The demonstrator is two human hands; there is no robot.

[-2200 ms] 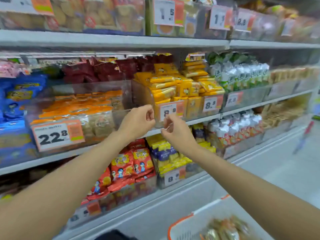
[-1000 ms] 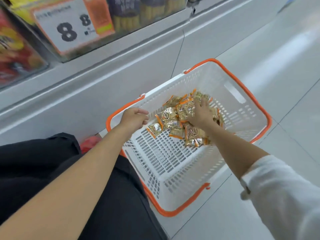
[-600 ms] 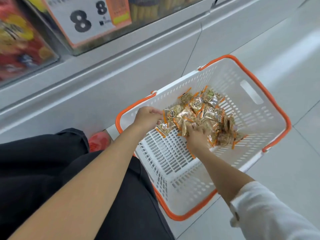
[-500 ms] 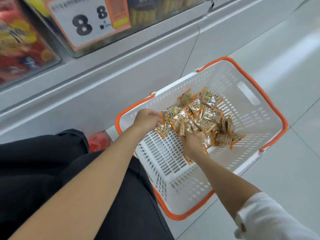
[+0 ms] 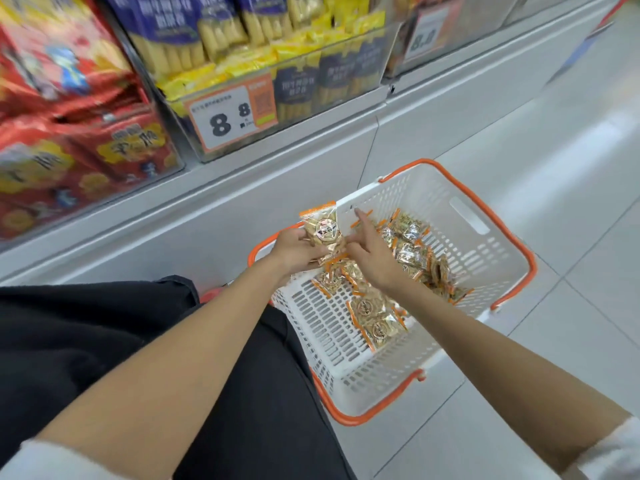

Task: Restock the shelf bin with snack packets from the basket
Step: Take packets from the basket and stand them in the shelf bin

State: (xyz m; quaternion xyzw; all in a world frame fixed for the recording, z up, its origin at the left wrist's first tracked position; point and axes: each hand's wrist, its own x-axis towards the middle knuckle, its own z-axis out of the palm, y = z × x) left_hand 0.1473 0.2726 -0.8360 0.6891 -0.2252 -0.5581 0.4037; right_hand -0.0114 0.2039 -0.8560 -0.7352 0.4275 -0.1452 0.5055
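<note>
A white basket with an orange rim (image 5: 485, 237) sits on the floor by the shelf base. Several gold snack packets with orange ends (image 5: 412, 251) lie in it. My left hand (image 5: 294, 251) grips a few of these packets (image 5: 323, 232) upright over the basket's left edge. My right hand (image 5: 370, 254) is beside them over the pile, index finger stretched toward the basket's far wall, the other fingers loosely bent against the held packets. Two more packets (image 5: 377, 323) lie apart near the basket's front.
The lowest shelf holds a clear bin (image 5: 277, 84) of blue and yellow snack bags with an "8.8" price tag (image 5: 232, 116), and red bags (image 5: 69, 140) to its left. My dark-clothed knees (image 5: 104, 341) are at the left; grey tiled floor (image 5: 554, 150) lies right.
My left hand has lifted a bunch of packets out of the pile to the basket's left edge. My right hand has come up beside them. The view has tilted up toward the shelf.
</note>
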